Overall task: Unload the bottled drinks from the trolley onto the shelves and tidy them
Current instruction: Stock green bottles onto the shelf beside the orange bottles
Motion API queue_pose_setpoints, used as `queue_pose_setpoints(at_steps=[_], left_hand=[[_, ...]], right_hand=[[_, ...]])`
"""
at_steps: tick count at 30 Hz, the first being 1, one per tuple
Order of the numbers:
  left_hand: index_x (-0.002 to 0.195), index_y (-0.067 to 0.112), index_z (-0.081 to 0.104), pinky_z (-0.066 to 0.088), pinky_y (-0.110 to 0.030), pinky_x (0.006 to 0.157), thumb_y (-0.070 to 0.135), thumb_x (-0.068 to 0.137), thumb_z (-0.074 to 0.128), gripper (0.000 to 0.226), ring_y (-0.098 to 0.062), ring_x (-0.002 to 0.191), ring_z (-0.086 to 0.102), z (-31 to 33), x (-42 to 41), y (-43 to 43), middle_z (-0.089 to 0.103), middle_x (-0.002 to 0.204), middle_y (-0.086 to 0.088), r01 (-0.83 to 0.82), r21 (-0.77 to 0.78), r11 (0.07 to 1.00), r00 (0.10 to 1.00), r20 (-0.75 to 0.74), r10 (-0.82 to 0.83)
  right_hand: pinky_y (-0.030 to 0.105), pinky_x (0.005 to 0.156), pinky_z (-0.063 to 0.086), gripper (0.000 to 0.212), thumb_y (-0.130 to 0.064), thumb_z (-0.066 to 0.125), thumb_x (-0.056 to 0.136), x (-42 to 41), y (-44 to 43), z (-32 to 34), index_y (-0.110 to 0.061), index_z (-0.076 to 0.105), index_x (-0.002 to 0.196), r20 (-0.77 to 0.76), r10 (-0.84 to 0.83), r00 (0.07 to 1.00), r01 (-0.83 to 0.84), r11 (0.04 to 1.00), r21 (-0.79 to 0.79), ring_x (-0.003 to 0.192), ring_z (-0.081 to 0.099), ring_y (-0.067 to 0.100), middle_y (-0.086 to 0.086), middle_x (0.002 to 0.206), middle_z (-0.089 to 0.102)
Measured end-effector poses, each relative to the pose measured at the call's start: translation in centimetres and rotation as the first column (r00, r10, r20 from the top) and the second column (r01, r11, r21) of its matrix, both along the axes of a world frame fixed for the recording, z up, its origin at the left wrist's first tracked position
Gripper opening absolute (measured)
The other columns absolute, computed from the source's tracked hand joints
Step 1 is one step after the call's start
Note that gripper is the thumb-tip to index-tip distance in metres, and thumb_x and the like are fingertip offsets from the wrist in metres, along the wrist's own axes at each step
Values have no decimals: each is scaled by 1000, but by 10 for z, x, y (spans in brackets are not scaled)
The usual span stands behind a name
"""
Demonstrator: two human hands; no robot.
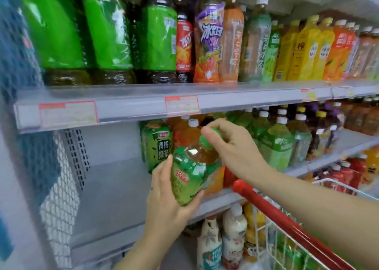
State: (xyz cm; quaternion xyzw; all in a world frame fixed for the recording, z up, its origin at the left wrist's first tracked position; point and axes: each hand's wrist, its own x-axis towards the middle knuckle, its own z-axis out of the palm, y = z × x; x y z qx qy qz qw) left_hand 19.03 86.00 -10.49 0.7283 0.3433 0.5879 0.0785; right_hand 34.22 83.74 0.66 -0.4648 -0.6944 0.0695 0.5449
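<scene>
Seen from the head camera, a green-labelled tea bottle (pixel 190 173) sits at the centre of the frame, held in both hands in front of the middle shelf (pixel 114 187). It is tilted, with its green cap (pixel 208 141) leaning toward the upper right. The left hand (pixel 166 200) comes up from the bottom centre and grips the lower body of the bottle, fingers wrapped round the label and thumb along its left side. The right hand (pixel 231 146) reaches in from the right edge and is closed over the cap and neck. Whether the base of the bottle touches the shelf cannot be told. Just behind it to the left, a bottle of the same kind (pixel 156 144) stands upright on the middle shelf, and rows of green, orange and dark bottles (pixel 276 142) run off to the right. The left part of that shelf is bare grey board. Along the top of the frame, the upper shelf (pixel 127 105) carries large green-wrapped bottles (pixel 106 34) and slimmer orange and yellow ones (pixel 307 48), with pink-edged price tags (pixel 182 105) on its front rail. At lower right is the trolley (pixel 272 247), its red handle (pixel 276 214) passing under the right forearm. Pale milky bottles (pixel 233 233) stand on a lower shelf beside it.
</scene>
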Motion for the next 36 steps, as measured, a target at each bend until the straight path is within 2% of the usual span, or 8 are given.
queue_pose_setpoints(at_steps=[3,7,14,20,23,27,33,36], left_hand=[[136,45,14,38,-24,90,59,63,60,88,9,111,36,-14,-30,13,34,123,14,-101,-53,993,995,-24,100],[138,43,16,21,2,95,54,61,69,94,25,118,26,-11,-52,36,31,127,23,-74,-163,984,981,164,101],[146,34,12,28,-21,102,32,70,79,101,3,121,31,-18,-73,81,26,131,18,-100,-307,946,969,187,163],[149,24,4,28,-29,108,27,77,74,100,-2,126,29,-21,-86,103,28,146,-1,-118,-353,928,982,99,163],[147,31,6,37,-48,106,33,76,73,98,-14,130,39,-25,-97,118,38,142,0,-66,-392,918,990,92,111],[146,22,8,36,-52,105,29,79,72,93,-24,128,41,-15,-102,146,41,136,-9,-156,-420,894,983,23,182],[147,20,-17,22,-49,110,32,91,57,94,-41,135,20,2,-96,181,7,152,-18,-353,-573,740,930,-129,343],[148,16,-15,25,-48,107,23,93,54,88,-38,135,11,-8,-84,170,-10,154,-16,-490,-436,755,871,-279,404]], right_hand=[[25,75,41,28,-54,50,82,11,34,-23,-30,63,84,120,-209,970,210,978,2,80,54,6,-14,81,58],[44,105,32,63,-51,64,74,6,74,-61,-28,50,131,446,-368,816,455,884,-103,130,33,39,23,138,37],[45,84,43,59,-42,61,65,-3,93,-85,-19,55,120,424,-496,758,520,852,67,98,50,42,23,108,51],[44,84,44,60,-41,62,67,-3,93,-86,-20,53,122,419,-498,759,511,855,91,97,49,39,21,109,49],[44,84,44,60,-39,66,68,-1,93,-87,-19,52,123,427,-500,753,509,855,103,98,49,39,21,109,49],[44,83,44,61,-41,65,67,-1,93,-87,-20,51,123,432,-499,751,508,855,104,98,49,38,20,109,49],[45,84,45,62,-41,65,68,-2,93,-88,-21,50,124,425,-502,753,512,853,101,99,49,38,20,110,49],[45,83,45,62,-39,68,69,-1,93,-88,-21,49,125,437,-505,745,513,851,110,98,48,37,20,109,48]])
